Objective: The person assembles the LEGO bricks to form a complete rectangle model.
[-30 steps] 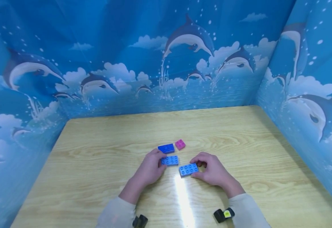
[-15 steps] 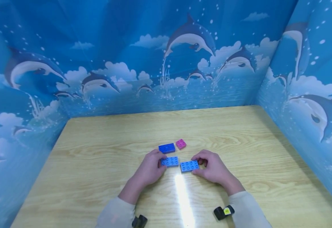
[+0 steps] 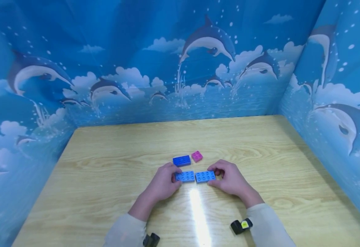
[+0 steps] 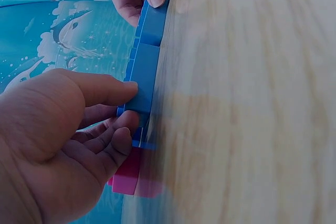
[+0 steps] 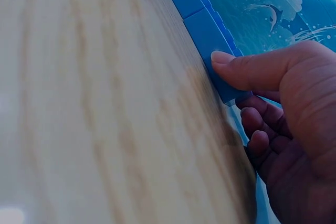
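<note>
Two light blue toy building bricks with studs on top lie end to end on the table in the head view. My left hand [image 3: 164,181] pinches the left light blue brick [image 3: 186,176] at its outer end, thumb on the near side. With thumb and fingers my right hand [image 3: 229,179] grips the outer end of the right light blue brick [image 3: 205,176]. Only a thin seam shows between them; whether they touch I cannot tell. In the left wrist view, the left brick [image 4: 143,74] is in line with the right brick [image 4: 155,26], both flat on the tabletop.
Just behind the left brick lies a dark blue brick [image 3: 181,161], with a small pink brick [image 3: 197,156] to its right. The wooden table [image 3: 105,151] is backed by a dolphin-print curtain [image 3: 155,82], which also runs along the right side.
My right hand has moved its light blue brick away from me and straightened it, so it now lines up with the left one. The left hand has stayed almost still.
</note>
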A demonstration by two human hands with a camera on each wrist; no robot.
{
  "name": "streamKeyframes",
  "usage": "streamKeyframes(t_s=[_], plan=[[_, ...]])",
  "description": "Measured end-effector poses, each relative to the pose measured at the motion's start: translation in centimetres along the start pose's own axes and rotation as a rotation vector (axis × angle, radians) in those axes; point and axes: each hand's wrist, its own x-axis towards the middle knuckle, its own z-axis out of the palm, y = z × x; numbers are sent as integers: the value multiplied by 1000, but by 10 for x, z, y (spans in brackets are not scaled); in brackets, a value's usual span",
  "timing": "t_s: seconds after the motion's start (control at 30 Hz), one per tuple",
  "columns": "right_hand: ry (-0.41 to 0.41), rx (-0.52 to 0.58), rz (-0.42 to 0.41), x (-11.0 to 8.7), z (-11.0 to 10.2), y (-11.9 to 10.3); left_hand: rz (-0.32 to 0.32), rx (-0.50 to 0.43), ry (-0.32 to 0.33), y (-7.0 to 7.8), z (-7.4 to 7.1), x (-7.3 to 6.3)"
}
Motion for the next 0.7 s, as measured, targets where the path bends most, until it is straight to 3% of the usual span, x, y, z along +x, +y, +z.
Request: streamKeyframes(t_s=[0.7], plan=[[-7,-6,1,8,2,-2,-3,-10,-1,3,-2,-1]])
